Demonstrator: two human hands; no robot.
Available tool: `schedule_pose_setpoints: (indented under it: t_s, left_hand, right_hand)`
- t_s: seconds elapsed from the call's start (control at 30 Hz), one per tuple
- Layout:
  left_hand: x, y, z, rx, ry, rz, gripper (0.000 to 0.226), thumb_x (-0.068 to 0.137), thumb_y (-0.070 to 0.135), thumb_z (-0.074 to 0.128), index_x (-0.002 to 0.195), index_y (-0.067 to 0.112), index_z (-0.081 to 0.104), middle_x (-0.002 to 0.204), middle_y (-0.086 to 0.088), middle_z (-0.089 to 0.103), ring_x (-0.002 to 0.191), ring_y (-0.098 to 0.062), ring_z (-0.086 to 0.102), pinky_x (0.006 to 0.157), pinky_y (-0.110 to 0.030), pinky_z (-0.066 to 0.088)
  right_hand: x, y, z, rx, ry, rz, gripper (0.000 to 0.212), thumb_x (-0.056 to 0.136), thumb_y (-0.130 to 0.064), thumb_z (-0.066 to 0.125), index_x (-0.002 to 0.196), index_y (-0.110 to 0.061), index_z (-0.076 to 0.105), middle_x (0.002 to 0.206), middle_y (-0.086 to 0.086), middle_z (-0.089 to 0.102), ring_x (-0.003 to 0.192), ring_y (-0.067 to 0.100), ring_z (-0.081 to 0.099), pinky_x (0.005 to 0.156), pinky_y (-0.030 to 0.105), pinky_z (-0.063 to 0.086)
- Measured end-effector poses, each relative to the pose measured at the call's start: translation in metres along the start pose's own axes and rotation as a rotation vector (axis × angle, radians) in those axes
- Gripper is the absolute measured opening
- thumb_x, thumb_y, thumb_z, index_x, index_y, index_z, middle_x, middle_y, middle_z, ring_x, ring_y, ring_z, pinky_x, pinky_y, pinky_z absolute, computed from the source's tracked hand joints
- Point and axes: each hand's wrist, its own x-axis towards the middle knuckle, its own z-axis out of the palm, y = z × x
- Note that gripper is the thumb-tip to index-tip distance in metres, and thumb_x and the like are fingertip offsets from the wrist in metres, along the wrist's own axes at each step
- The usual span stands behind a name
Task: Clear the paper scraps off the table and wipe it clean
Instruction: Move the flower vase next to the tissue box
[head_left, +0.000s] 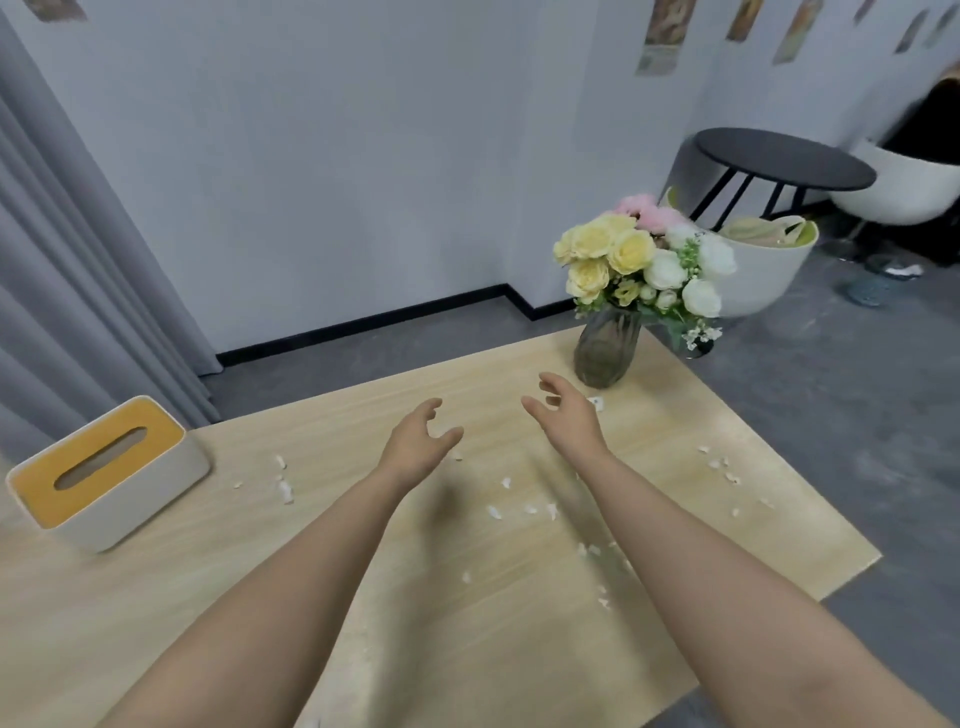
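Observation:
Several small white paper scraps (522, 510) lie scattered over the light wooden table (322, 582): a cluster at the left (284, 488), more near the right edge (722, 464), others under my right forearm (592, 550). My left hand (418, 444) hovers above the table's middle with fingers spread and relaxed, holding nothing. My right hand (563, 415) reaches out beside it, fingers loosely curved and empty, just short of the vase. A tissue box (104, 470) with a yellow top stands at the table's left.
A grey glass vase (605, 351) of yellow and white flowers stands at the table's far right corner. Beyond it on the floor are a white bin (769, 270), a round black side table (784, 158) and a white chair (904, 187). Grey curtain hangs at left.

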Motion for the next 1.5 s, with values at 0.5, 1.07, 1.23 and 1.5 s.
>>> schedule_pose_setpoints:
  t_s: [0.5, 1.07, 1.23, 1.5]
  left_hand:
    - [0.112, 0.062, 0.161, 0.034, -0.092, 0.071, 0.065, 0.086, 0.029, 0.066, 0.142, 0.018, 0.036, 0.142, -0.007, 0.044, 0.129, -0.021, 0.042, 0.103, -0.032, 0.036]
    - [0.249, 0.072, 0.262, -0.306, -0.089, 0.152, 0.111, 0.067, 0.009, 0.083, 0.15, 0.011, 0.01, 0.142, -0.011, 0.033, 0.13, -0.02, 0.038, 0.099, -0.017, 0.038]
    - [0.256, 0.074, 0.275, -0.317, -0.072, 0.258, 0.095, 0.059, 0.008, 0.086, 0.135, 0.016, 0.031, 0.121, 0.002, 0.054, 0.113, -0.015, 0.056, 0.099, -0.034, 0.048]
    - [0.237, 0.08, 0.266, -0.32, -0.015, 0.253, 0.079, 0.06, 0.004, 0.085, 0.12, 0.029, 0.04, 0.105, 0.014, 0.056, 0.095, -0.002, 0.06, 0.079, -0.016, 0.052]
  right_hand:
    - [0.106, 0.113, -0.089, 0.007, 0.121, 0.071, 0.053, 0.088, -0.029, 0.064, 0.136, -0.016, 0.046, 0.133, 0.004, 0.054, 0.122, 0.018, 0.049, 0.094, 0.027, 0.039]
    - [0.221, 0.155, -0.089, 0.256, 0.078, 0.107, 0.067, 0.078, -0.025, 0.076, 0.134, -0.012, 0.042, 0.117, 0.0, 0.055, 0.117, 0.018, 0.051, 0.103, 0.032, 0.04]
    - [0.23, 0.16, -0.092, 0.238, 0.053, 0.127, 0.07, 0.075, -0.031, 0.078, 0.133, -0.013, 0.043, 0.122, 0.001, 0.057, 0.119, 0.021, 0.052, 0.103, 0.035, 0.042]
    - [0.22, 0.151, -0.096, 0.263, 0.08, 0.08, 0.088, 0.047, -0.053, 0.081, 0.126, -0.03, 0.048, 0.117, -0.002, 0.062, 0.109, 0.017, 0.059, 0.096, 0.042, 0.05]
